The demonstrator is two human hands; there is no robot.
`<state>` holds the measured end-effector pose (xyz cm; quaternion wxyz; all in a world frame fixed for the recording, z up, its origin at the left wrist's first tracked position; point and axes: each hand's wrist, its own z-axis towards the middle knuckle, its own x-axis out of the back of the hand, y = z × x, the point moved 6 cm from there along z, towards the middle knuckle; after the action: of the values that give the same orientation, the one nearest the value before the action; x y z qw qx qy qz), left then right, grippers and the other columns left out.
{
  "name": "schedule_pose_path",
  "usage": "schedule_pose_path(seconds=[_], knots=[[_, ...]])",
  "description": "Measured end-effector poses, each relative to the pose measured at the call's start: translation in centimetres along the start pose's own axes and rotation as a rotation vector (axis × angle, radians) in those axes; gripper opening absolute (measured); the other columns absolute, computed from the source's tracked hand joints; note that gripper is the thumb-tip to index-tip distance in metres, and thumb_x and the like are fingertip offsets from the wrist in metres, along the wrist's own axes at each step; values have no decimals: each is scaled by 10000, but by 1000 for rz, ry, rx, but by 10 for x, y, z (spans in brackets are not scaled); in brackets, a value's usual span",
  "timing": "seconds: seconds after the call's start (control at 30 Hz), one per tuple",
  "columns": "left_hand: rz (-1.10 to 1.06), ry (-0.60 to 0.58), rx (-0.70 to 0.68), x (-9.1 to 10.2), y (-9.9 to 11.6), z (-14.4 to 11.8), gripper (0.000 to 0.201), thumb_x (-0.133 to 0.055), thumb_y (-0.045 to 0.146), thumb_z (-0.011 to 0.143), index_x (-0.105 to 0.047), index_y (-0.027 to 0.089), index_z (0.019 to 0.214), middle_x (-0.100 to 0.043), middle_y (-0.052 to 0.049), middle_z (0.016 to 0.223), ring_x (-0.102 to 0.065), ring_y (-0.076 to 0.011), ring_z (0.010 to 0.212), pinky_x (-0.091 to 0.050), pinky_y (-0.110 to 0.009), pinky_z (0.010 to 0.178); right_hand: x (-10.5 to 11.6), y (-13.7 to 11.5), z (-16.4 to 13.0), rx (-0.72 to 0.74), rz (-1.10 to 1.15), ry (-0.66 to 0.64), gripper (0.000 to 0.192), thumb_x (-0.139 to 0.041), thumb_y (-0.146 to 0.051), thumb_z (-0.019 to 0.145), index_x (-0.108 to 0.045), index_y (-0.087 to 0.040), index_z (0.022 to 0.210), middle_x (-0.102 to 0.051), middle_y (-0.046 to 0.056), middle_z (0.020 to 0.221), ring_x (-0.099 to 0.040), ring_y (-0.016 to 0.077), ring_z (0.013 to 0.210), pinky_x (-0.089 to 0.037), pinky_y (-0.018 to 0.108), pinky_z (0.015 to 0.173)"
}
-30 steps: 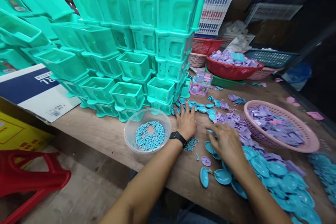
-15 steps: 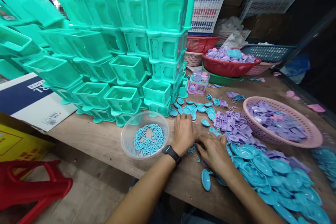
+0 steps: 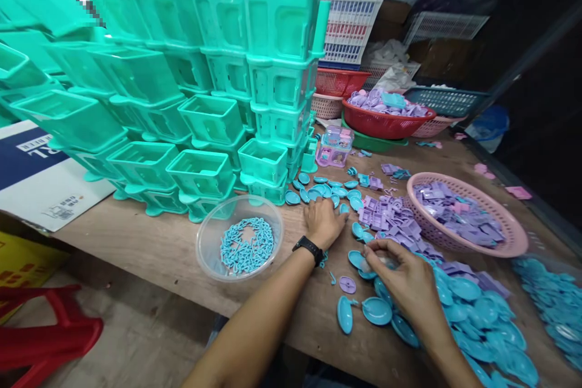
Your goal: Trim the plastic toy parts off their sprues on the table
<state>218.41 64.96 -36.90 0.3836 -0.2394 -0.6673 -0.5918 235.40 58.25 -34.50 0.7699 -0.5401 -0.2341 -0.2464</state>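
Observation:
My left hand (image 3: 325,221), with a black watch (image 3: 309,247) on the wrist, rests palm down on the wooden table (image 3: 150,242) among scattered blue oval dishes (image 3: 318,188). Nothing shows in its loosely bent fingers. My right hand (image 3: 404,282) hovers just to the right, its fingertips pinched on a small pale piece above some blue dishes (image 3: 359,260). A purple disc (image 3: 347,284) and two blue dishes (image 3: 376,310) lie in front of it. A clear bowl (image 3: 204,254) of tiny blue parts (image 3: 245,247) stands left of my left wrist.
Stacked teal plastic tubs (image 3: 204,103) fill the back left. A pink basket (image 3: 513,247) of purple pieces sits at right, a red basket (image 3: 386,126) behind it. Loose purple pieces (image 3: 391,218) and a big heap of blue dishes (image 3: 482,315) cover the right side. A red stool (image 3: 45,339) stands below left.
My right hand has lifted off the table and drawn right, now pinching a small piece. My left hand has slid slightly forward. The view has shifted a little to the right.

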Motion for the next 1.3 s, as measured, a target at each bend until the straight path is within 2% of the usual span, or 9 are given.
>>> schedule_pose_path(seconds=[0.13, 0.27, 0.37, 0.47, 0.57, 0.7, 0.97, 1.13, 1.3], knots=[[-45, 23, -35, -1, 5, 1, 98, -658, 176, 836, -739, 174, 891, -738, -133, 1092, -641, -306, 1120, -458, -407, 969, 5, 15, -3, -61, 103, 69, 316, -671, -530, 814, -724, -219, 813, -731, 15, 676, -665, 190, 573, -501, 267, 524], [-249, 5, -172, 11, 7, -17, 155, -603, 105, 826, -694, 186, 922, -728, -41, 859, -666, -211, 853, -491, -309, 798, 6, 15, -6, -146, 347, 99, 362, -711, -559, 817, -686, -201, 857, -745, 48, 729, -692, 190, 623, -565, 273, 575], [-489, -3, -241, 22, 3, -40, 189, -582, 69, 814, -676, 174, 939, -700, -6, 816, -637, -157, 762, -481, -253, 719, 5, 4, -10, -187, 401, 130, 387, -766, -562, 770, -727, -194, 882, -766, 61, 780, -717, 208, 678, -585, 281, 586], [-722, -15, -158, 29, -10, -61, 201, -623, 69, 793, -684, 146, 969, -712, -15, 847, -644, -136, 755, -492, -225, 699, 1, -6, -15, -198, 410, 164, 390, -794, -552, 732, -775, -194, 884, -792, 70, 830, -733, 226, 699, -603, 306, 599], [-895, -48, -3, 29, -21, -74, 111, -682, 90, 773, -711, 124, 875, -742, -37, 846, -672, -143, 761, -516, -225, 705, -7, -14, -20, -186, 414, 147, 361, -778, -533, 759, -798, -201, 899, -804, 68, 860, -745, 234, 716, -617, 323, 624], [-1057, -49, 97, 29, -27, -84, 61, -696, 103, 782, -743, 119, 817, -770, -45, 807, -698, -159, 740, -544, -240, 706, -13, -28, -28, -97, 349, 147, 323, -729, -507, 821, -816, -218, 934, -812, 63, 923, -759, 252, 803, -630, 362, 730], [-807, 42, -41, 41, -19, -98, 109, -696, 163, 822, -799, 153, 854, -800, -49, 835, -730, -199, 783, -553, -270, 744, -8, -58, -31, 117, 154, 209, 174, -687, -382, 884, -793, -249, 846, -793, 18, 864, -725, 194, 742, -574, 291, 714], [-654, 97, -179, 51, -14, -102, 115, -681, 180, 850, -795, 170, 863, -787, -44, 839, -713, -184, 782, -516, -261, 743, -7, -60, -30, 146, 106, 216, 148, -684, -353, 893, -774, -247, 841, -784, 8, 844, -711, 175, 725, -551, 269, 690], [-369, 170, -440, 54, -5, -107, 143, -590, 144, 906, -727, 161, 870, -735, -81, 870, -686, -206, 830, -501, -288, 753, -7, -65, -27, 148, 67, 190, 177, -658, -358, 874, -776, -242, 810, -781, 20, 825, -677, 160, 637, -517, 253, 586]])
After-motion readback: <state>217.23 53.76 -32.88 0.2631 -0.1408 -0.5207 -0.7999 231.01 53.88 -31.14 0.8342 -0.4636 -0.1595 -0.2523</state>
